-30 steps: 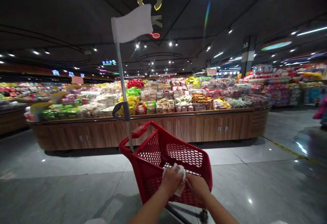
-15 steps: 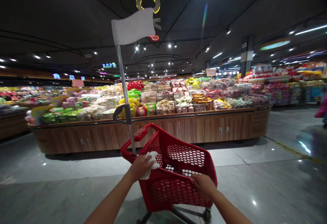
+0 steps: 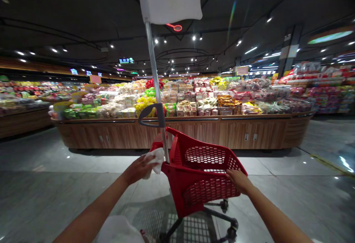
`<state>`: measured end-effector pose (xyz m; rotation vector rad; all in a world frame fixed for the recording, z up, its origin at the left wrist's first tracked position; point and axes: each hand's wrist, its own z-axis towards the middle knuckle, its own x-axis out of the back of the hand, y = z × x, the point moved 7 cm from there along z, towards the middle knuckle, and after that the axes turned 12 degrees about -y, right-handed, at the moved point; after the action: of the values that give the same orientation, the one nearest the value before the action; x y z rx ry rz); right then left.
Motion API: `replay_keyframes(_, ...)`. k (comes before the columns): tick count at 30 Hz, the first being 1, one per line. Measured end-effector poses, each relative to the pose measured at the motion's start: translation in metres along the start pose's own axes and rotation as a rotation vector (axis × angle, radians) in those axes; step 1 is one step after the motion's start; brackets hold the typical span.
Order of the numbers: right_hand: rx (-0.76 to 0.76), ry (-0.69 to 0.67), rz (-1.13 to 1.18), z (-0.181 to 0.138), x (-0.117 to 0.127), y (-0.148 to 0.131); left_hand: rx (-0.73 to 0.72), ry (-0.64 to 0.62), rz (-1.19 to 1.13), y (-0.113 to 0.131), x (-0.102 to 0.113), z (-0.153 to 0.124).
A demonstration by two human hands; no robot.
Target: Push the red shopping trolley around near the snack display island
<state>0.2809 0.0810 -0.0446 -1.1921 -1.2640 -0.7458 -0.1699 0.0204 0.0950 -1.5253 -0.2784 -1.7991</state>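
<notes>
A red shopping cart (image 3: pixel 206 178) with a perforated plastic basket stands side-on before me. My left hand (image 3: pixel 140 168) grips a crumpled white wipe (image 3: pixel 156 160) against the cart's handle end, beside the foot of the metal pole (image 3: pixel 152 62). Fingers of my right hand (image 3: pixel 239 180) are curled over the near rim of the basket, toward its front. The pole carries a grey loop-shaped holder (image 3: pixel 153 115) and a blank white sign panel (image 3: pixel 171 2) at its top. No goods show in the visible part of the basket.
Behind the cart runs a long wood-panelled display counter (image 3: pixel 194 134) heaped with packaged foods. Another stocked counter (image 3: pixel 24 123) is at the left, and stacked goods (image 3: pixel 327 95) rise at the right. Grey tiled floor (image 3: pixel 280 198) surrounds the cart. Something white and blurred (image 3: pixel 119 230) shows at the bottom.
My left hand has moved with the wipe from the basket's near rim to the handle end. My right hand still holds the rim. The cart appears turned and farther right in view.
</notes>
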Motion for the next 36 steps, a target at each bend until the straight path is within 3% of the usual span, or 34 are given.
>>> replay_keyframes(3, -0.024, 0.005, 0.001, 0.006, 0.007, -0.017, 0.241, 0.019, -0.148, -0.018, 0.013, 0.011)
replay_keyframes(5, 0.111, 0.106, 0.085, 0.007, 0.018, -0.062, 0.309, 0.039, -0.232, -0.013, 0.015, 0.03)
replay_keyframes(8, 0.384, 0.37, 0.222, -0.003, 0.043, -0.152, 0.32, 0.048, -0.325, 0.011, 0.009, 0.064)
replay_keyframes(10, 0.57, 0.463, 0.244, -0.013, 0.053, -0.209, 0.341, 0.072, -0.365, 0.031, 0.007, 0.082)
replay_keyframes(11, 0.586, 0.524, 0.254, -0.018, 0.058, -0.228, 0.365, 0.096, -0.378, 0.041, 0.007, 0.089)
replay_keyframes(13, 0.464, 0.634, 0.278, -0.024, 0.065, -0.244, 0.412, 0.153, -0.397, 0.061, 0.009, 0.099)
replay_keyframes(16, 0.206, 0.719, 0.257, -0.032, 0.065, -0.238, 0.379, 0.209, -0.433, 0.094, 0.012, 0.11)
replay_keyframes(20, 0.078, 0.778, 0.233, -0.045, 0.064, -0.212, 0.184, 0.179, -0.445, 0.118, 0.008, 0.128)
replay_keyframes(23, 0.028, 0.812, 0.202, -0.056, 0.069, -0.191, 0.187, 0.135, -0.407, 0.095, 0.001, 0.145)
replay_keyframes(27, -0.038, 0.727, 0.121, -0.069, 0.078, -0.174, 0.436, 0.13, -0.398, 0.039, -0.006, 0.171)
replay_keyframes(29, -0.083, 0.665, 0.076, -0.072, 0.085, -0.174, 0.528, 0.13, -0.388, 0.026, -0.008, 0.181)
replay_keyframes(36, -0.203, 0.368, -0.018, -0.031, 0.105, -0.199, 0.581, 0.13, -0.384, 0.053, -0.01, 0.192)
